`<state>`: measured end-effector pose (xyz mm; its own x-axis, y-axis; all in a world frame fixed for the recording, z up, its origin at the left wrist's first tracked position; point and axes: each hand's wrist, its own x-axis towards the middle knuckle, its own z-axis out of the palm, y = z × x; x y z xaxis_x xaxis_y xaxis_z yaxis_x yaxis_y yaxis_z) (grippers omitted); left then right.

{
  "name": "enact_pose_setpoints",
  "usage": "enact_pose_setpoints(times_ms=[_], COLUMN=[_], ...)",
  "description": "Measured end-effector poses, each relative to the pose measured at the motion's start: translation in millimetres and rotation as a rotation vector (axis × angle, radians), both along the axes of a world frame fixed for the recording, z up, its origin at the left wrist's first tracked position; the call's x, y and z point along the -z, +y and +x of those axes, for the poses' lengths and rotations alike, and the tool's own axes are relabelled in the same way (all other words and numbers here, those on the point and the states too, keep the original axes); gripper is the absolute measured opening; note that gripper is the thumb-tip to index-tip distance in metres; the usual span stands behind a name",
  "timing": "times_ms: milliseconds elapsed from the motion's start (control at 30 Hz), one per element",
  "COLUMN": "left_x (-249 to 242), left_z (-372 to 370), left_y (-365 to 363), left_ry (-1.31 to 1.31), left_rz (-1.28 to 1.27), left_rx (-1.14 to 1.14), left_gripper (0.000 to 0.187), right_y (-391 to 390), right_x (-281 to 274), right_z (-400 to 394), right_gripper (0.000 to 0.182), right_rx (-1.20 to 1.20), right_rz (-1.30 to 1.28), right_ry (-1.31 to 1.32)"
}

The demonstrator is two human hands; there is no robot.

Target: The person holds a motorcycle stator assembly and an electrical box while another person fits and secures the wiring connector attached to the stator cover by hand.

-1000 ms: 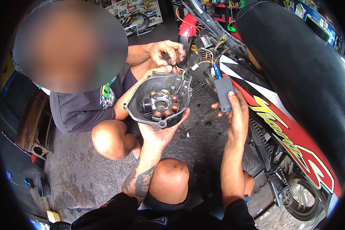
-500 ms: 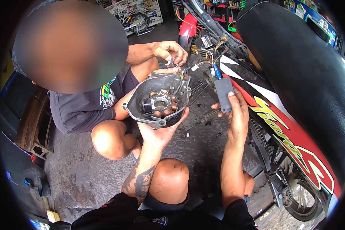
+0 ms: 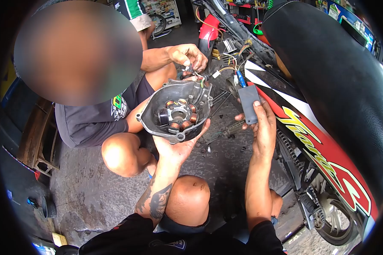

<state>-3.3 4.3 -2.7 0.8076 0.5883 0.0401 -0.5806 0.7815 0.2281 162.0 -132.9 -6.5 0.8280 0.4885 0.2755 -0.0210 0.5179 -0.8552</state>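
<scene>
My left hand [image 3: 174, 148] supports a dark metal engine side cover [image 3: 147, 108] from below, its fingers curled up round the near right rim. Inside the cover sits a stator [image 3: 178, 114] with several copper-wound coils. In my right hand [image 3: 261, 117] is a flat grey box-shaped module [image 3: 247, 102], gripped between thumb and fingers. A blue connector [image 3: 241, 78] with wires is at the module's top end. At the cover's far edge, a co-worker's hand [image 3: 189, 57] pinches a small dark connector [image 3: 189, 68] on wires leading to the cover.
A motorcycle with a black seat [image 3: 327, 72] and red side panel [image 3: 327, 165] stands on my right. Loose wiring with a white plug [image 3: 216, 75] hangs from its frame. The co-worker squats opposite. Small parts [image 3: 208, 149] lie on the floor; a wooden bench [image 3: 34, 131] stands left.
Another person in a green and white top has come into view at the back. The co-worker's fingers and connector have shifted slightly. My hands have stayed in place.
</scene>
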Motion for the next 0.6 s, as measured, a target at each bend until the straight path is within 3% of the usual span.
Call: enact_pose_setpoints(times_ms=[600], left_x=[2.1], left_z=[0.0], left_y=[2.6], left_ry=[-0.039], left_rz=[0.000], left_rx=[0.025], left_gripper=[0.070], right_y=[-0.4], right_x=[-1.1], right_z=[-1.5], right_gripper=[0.050], right_rx=[0.005], right_rz=[0.004], right_ry=[-0.005])
